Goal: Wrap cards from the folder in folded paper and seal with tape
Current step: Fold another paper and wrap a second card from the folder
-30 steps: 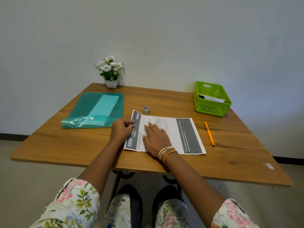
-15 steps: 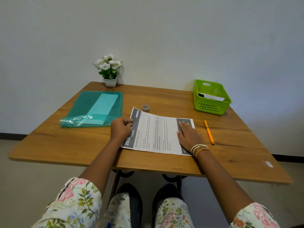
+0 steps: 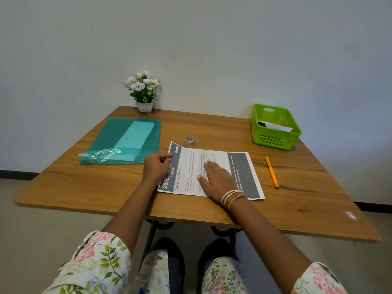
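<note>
A printed sheet of paper [image 3: 244,172] with dark bands at both ends lies flat on the wooden table [image 3: 307,198]. My left hand [image 3: 156,168] pinches the sheet's left edge with curled fingers. My right hand [image 3: 218,180] presses flat on the middle of the sheet, fingers straight. A teal plastic folder [image 3: 110,136] with a pale card inside lies at the left. A small roll of tape [image 3: 189,140] stands just behind the paper.
A green basket [image 3: 275,128] holding a white slip sits at the back right. An orange pen [image 3: 271,172] lies right of the paper. A small white flower pot [image 3: 144,92] stands at the back edge by the wall.
My right hand slid right along the sheet to its dark end, then came back to the middle. My left hand stayed at the left edge.
</note>
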{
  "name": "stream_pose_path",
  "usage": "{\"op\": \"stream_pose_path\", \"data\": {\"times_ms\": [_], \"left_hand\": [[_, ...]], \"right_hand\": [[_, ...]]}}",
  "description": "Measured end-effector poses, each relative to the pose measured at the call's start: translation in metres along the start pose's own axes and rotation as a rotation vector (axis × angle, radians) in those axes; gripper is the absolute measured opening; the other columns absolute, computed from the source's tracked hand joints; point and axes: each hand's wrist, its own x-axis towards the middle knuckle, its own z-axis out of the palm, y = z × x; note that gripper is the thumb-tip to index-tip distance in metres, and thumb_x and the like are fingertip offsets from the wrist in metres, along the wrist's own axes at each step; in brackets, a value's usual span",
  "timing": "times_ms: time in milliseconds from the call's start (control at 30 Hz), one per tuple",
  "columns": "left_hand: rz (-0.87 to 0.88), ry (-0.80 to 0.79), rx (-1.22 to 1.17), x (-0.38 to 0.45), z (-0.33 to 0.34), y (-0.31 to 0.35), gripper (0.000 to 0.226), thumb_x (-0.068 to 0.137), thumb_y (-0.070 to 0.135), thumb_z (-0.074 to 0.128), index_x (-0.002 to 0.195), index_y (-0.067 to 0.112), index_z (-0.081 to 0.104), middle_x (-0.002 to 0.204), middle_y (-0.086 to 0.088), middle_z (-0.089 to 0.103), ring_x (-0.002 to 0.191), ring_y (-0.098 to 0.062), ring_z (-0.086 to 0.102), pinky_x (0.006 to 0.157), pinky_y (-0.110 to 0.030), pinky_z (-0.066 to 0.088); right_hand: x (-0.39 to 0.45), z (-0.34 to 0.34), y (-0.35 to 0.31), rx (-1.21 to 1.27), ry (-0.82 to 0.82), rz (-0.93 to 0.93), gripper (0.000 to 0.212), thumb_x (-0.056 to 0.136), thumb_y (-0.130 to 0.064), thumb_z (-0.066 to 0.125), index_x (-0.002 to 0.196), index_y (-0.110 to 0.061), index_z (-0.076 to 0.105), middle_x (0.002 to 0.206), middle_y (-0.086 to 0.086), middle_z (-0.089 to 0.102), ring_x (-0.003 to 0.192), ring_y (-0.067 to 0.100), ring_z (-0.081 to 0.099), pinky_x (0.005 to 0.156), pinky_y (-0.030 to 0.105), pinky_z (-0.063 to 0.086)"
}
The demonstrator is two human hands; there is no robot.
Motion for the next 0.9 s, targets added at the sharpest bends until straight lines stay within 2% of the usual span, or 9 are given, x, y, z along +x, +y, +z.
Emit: {"op": "stream_pose_path", "data": {"times_ms": [67,167,233,333,433,567,700,800,900], "left_hand": [[0.019,-0.002,-0.093,-0.001,-0.003,0.001,0.032,0.093,0.015,0.059,0.123,0.02,0.066,0.106,-0.007,0.071,0.083,-0.014,0.062,0.068,-0.025,0.048],[-0.028,-0.038,-0.311,-0.005,-0.008,0.005,0.041,0.099,0.022,0.049,0.137,0.036,0.048,0.091,-0.004,0.07,0.073,-0.016,0.066,0.06,-0.032,0.053],[-0.041,-0.039,-0.385,-0.007,-0.008,0.006,0.041,0.102,0.023,0.044,0.14,0.036,0.044,0.091,-0.003,0.07,0.073,-0.02,0.067,0.064,-0.038,0.056],[-0.026,-0.118,-0.413,-0.01,-0.002,0.009,0.038,0.103,0.024,0.04,0.14,0.03,0.047,0.103,-0.006,0.069,0.086,-0.02,0.068,0.073,-0.04,0.058],[0.059,-0.248,-0.279,-0.016,0.004,0.01,0.035,0.101,0.037,0.041,0.134,0.036,0.052,0.118,0.003,0.067,0.104,-0.013,0.063,0.089,-0.043,0.054],[0.154,-0.292,-0.007,-0.024,0.005,0.012,0.043,0.091,0.058,0.043,0.125,0.038,0.061,0.126,0.012,0.064,0.111,-0.009,0.058,0.093,-0.044,0.05],[0.263,-0.3,0.212,-0.025,0.009,0.013,0.041,0.092,0.055,0.046,0.117,0.032,0.068,0.123,0.014,0.065,0.112,-0.01,0.056,0.096,-0.05,0.046],[0.325,-0.288,0.381,-0.027,0.011,0.017,0.032,0.093,0.046,0.051,0.117,0.034,0.067,0.128,0.016,0.061,0.119,-0.01,0.049,0.102,-0.045,0.038],[0.346,-0.26,0.512,-0.033,0.013,0.021,0.032,0.093,0.044,0.052,0.121,0.035,0.065,0.134,0.015,0.057,0.123,-0.012,0.045,0.099,-0.042,0.032]], "right_hand": [[0.005,0.002,0.002,-0.021,0.016,0.001,0.067,0.096,-0.055,0.029,0.151,-0.017,0.023,0.16,0.003,0.02,0.147,0.021,0.018,0.119,0.041,0.016],[0.01,0.001,0.006,-0.031,0.016,0.002,0.066,0.096,-0.055,0.029,0.151,-0.017,0.023,0.16,0.003,0.02,0.147,0.021,0.019,0.119,0.041,0.017],[0.013,0.001,0.007,-0.03,0.024,0.003,0.066,0.096,-0.055,0.029,0.151,-0.018,0.024,0.159,0.003,0.021,0.147,0.021,0.02,0.119,0.041,0.018],[0.014,0.002,0.007,-0.03,0.032,0.004,0.066,0.096,-0.055,0.029,0.15,-0.018,0.024,0.159,0.002,0.021,0.147,0.021,0.02,0.119,0.04,0.018],[0.013,0.001,0.008,-0.015,0.054,-0.008,0.065,0.096,-0.053,0.031,0.15,-0.017,0.027,0.159,0.003,0.024,0.146,0.02,0.021,0.118,0.04,0.018],[0.01,-0.001,0.006,0.026,0.106,-0.017,0.056,0.098,-0.046,0.033,0.146,-0.016,0.035,0.155,0.004,0.033,0.143,0.021,0.03,0.116,0.038,0.025],[0.003,-0.006,0.002,0.234,0.28,0.054,0.039,0.101,-0.028,0.036,0.133,-0.012,0.051,0.139,0.009,0.054,0.126,0.023,0.051,0.104,0.035,0.041],[-0.002,-0.008,0.002,0.305,0.422,0.065,0.034,0.101,-0.024,0.04,0.126,-0.011,0.057,0.13,0.01,0.061,0.116,0.023,0.058,0.095,0.033,0.047],[-0.003,-0.008,0.002,0.29,0.353,-0.029,0.033,0.098,-0.029,0.046,0.124,-0.014,0.06,0.128,0.006,0.062,0.115,0.021,0.059,0.094,0.031,0.047]]}}
